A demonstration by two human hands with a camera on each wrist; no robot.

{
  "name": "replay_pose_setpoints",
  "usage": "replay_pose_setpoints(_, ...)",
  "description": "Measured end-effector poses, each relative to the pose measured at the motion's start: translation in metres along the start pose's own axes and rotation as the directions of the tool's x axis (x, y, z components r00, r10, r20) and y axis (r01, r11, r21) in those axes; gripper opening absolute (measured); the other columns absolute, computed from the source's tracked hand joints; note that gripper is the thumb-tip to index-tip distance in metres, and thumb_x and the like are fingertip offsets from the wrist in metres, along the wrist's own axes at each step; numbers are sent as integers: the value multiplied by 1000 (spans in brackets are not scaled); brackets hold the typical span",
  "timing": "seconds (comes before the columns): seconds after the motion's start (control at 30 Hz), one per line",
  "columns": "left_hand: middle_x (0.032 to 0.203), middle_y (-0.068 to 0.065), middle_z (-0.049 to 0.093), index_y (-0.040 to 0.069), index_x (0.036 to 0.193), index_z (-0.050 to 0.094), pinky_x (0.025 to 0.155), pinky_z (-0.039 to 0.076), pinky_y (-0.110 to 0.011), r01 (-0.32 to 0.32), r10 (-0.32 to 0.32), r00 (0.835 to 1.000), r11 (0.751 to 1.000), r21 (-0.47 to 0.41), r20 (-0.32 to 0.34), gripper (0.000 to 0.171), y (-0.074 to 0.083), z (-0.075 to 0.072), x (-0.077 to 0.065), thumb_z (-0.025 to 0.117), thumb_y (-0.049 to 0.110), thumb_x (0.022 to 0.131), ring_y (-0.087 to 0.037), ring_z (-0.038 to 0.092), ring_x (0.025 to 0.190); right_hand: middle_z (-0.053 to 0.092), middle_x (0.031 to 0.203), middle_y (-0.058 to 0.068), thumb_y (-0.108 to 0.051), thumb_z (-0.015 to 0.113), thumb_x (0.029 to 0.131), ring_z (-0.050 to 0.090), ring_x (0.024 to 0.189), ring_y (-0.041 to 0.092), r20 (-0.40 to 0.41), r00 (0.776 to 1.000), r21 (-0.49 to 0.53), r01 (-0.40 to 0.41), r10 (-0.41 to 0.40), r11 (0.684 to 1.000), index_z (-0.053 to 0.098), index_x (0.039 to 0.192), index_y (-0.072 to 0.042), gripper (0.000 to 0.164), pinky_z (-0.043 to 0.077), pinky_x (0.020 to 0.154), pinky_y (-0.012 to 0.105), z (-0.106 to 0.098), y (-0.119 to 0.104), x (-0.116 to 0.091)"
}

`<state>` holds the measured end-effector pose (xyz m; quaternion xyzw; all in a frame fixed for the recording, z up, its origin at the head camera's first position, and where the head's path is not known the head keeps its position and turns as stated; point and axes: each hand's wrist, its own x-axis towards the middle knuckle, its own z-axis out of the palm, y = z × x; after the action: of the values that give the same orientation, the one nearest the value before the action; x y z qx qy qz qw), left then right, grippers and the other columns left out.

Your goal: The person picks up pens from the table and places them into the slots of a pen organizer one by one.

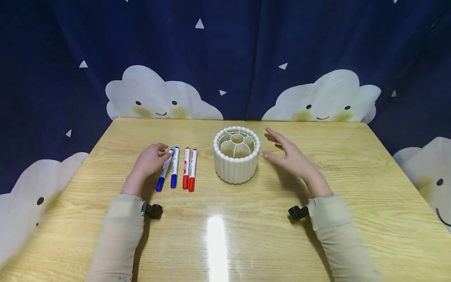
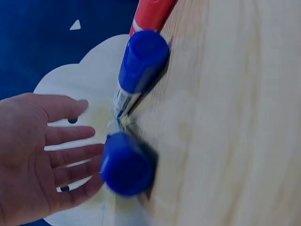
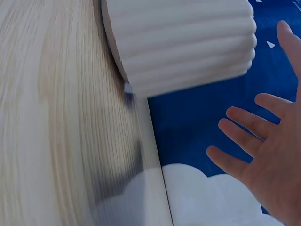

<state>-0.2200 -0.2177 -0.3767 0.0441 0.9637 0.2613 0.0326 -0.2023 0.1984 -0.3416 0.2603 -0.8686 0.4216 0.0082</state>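
Note:
My left hand (image 1: 150, 158) is at the leftmost blue-capped marker (image 1: 160, 183), with the thumb over the marker's upper end. In the left wrist view that hand's fingers are spread and not curled round the marker; whether they touch it I cannot tell. A second blue-capped marker (image 1: 174, 172) lies just right of it, then two red-capped markers, one (image 1: 186, 168) beside the other (image 1: 192, 172). My right hand (image 1: 290, 156) hovers beside a white ribbed pen holder (image 1: 236, 170), fingers extended and apart from it. The holder's top shows a flower-shaped divider with several compartments.
All of this stands on a light wooden table (image 1: 246, 235). Behind it hangs a dark blue curtain (image 1: 232, 51) with smiling clouds and small white triangles. A black wrist camera (image 1: 154, 211) is on the left wrist, another (image 1: 298, 212) on the right.

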Motion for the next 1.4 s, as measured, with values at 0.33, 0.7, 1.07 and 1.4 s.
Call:
replay_pose_setpoints(0.33,110,-27,57,-7,123,47,78,47,-42,42,-42,999,999,14,20,42,4,4,4,54,13,87,-33,56,93,34,141,17,-12,75,73,35,128,34,2,999,127,-42,42,991,24,143,-5,87,34,101,52,16,-32,11)
replay_pose_setpoints(0.7,110,-26,58,-6,125,45,74,48,-40,42,-42,999,999,-7,26,45,4,10,7,52,5,83,-32,57,90,30,145,15,-11,77,71,40,125,32,10,998,188,-68,67,980,25,143,-5,88,43,95,43,25,-35,16)
replay_pose_setpoints(1.07,117,-24,52,0,131,42,71,46,-39,16,-23,994,998,-67,-110,51,21,-5,5,55,5,82,-33,55,91,31,145,8,-12,77,71,41,125,28,3,997,244,-77,79,967,30,142,-13,86,44,95,42,27,-27,17)
replay_pose_setpoints(1.4,118,-18,50,6,133,42,65,47,-36,-80,35,960,985,-154,-278,52,55,-24,6,53,4,82,-28,54,87,33,143,9,-11,78,70,42,124,28,4,996,268,-82,84,960,30,141,-11,85,44,95,42,28,-26,17)
